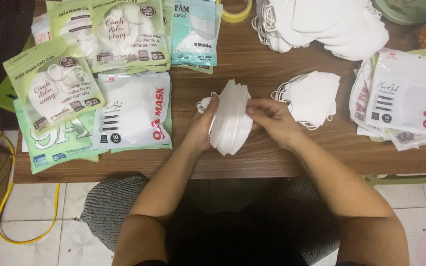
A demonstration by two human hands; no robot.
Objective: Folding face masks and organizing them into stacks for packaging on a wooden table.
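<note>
Between our hands sits the mask stack (231, 117), held upright on edge just above the table (252, 157). Left hand (204, 125) cups the stack's left face, thumb over the top edge, fingers curled behind near the ear loops (204, 104). Right hand (271, 120) pinches the right face, thumb and fingertips pressed on the folded edge. Both hands closed on it, squeezing from the two sides.

We judge the stack light, soft and springy; layers are loose and smooth, likely to fan or slide apart unless pressed flat from both faces. Best hold is across the middle, not by the loops, which stretch.

Just right of the right hand lies a second small stack (311, 97). Left of the left hand lie pouches (133, 112); beyond both hands, a big mask pile (321, 24).
</note>
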